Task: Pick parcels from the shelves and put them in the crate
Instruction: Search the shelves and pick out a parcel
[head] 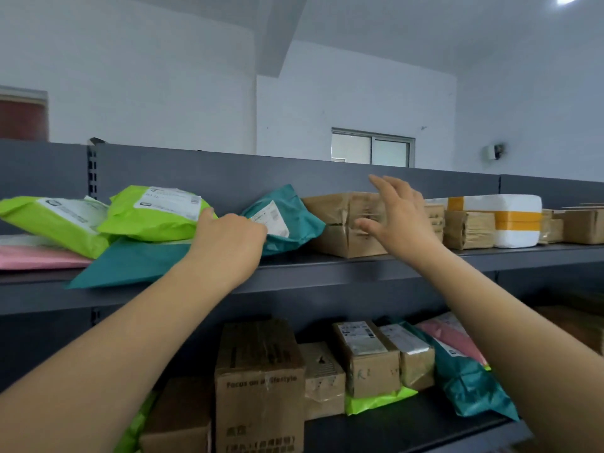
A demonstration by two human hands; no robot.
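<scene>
Large carton (260,371), lower shelf (408,429): printed "Focus on a lifestyle" across the front, with the middle letters partly under tape. Rows of Chinese characters stand below it, too blurred to read.
Small carton (372,371) beside it: white shipping label on top, print too small to read. Faint handwritten marks on the front cannot be made out.
Two lime-green bags (153,217), upper shelf (327,266): white labels with dark print lines, not legible.
Teal mailer bag (294,220), upper shelf: white label with fine print, unreadable.
Lower teal bag (467,380): a strip of white label shows, text not legible.
</scene>
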